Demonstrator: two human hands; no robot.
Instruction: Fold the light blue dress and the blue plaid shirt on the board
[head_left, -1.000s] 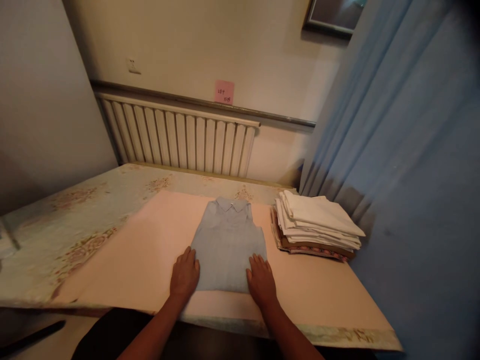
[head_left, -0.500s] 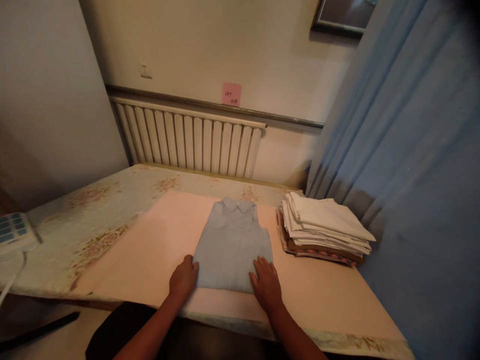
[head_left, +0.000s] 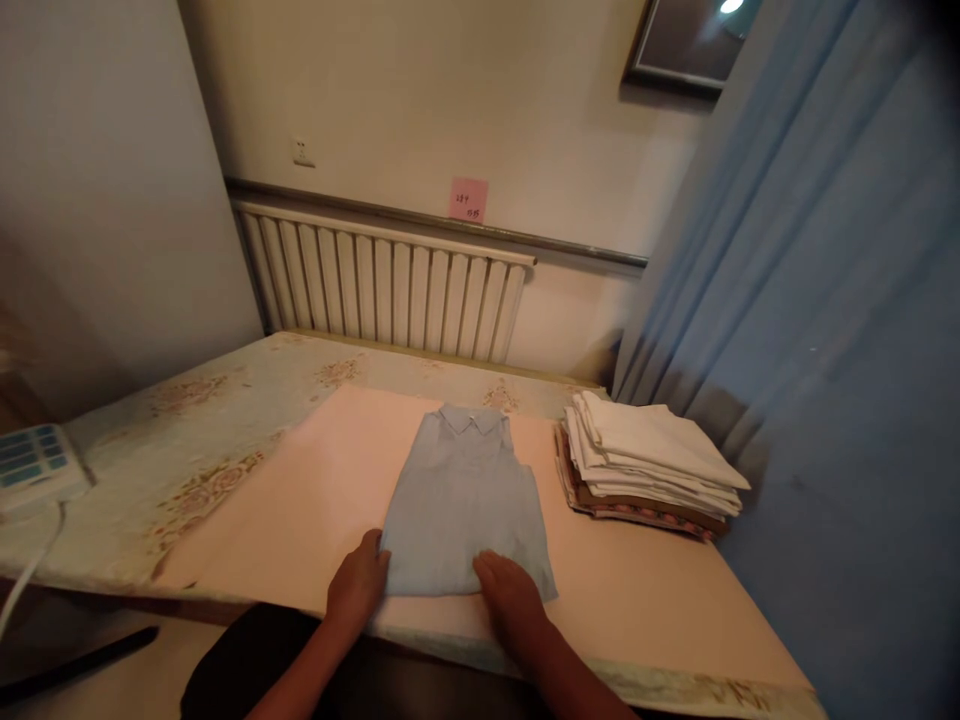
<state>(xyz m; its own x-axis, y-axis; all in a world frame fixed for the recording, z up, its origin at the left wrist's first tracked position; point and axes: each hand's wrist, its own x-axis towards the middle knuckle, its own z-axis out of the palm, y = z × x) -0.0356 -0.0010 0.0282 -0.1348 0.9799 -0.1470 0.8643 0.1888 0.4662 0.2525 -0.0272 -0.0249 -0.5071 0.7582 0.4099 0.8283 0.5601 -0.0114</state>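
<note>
A light blue collared shirt (head_left: 461, 500), folded to a narrow shape, lies flat on a pink sheet (head_left: 300, 500) with its collar pointing away from me. At its lower left edge is my left hand (head_left: 358, 585), with thumb and fingers closed on the fabric. My right hand (head_left: 511, 600) is at the bottom hem, right of the middle, fingers curled round the cloth; its fingertips are partly hidden. The shirt's lower right corner sticks out beyond my right hand.
To the right stands a stack of folded clothes (head_left: 660, 450), beside a blue curtain (head_left: 817, 400). A floral cloth (head_left: 202, 395) covers the table under the pink sheet. A white device with a cord (head_left: 41, 465) sits at the left edge. Behind is a radiator (head_left: 382, 285).
My right hand has moved left and toward me, from lying spread on the shirt to curling at its hem. The lower right corner now flares outward. My left hand has shifted slightly down.
</note>
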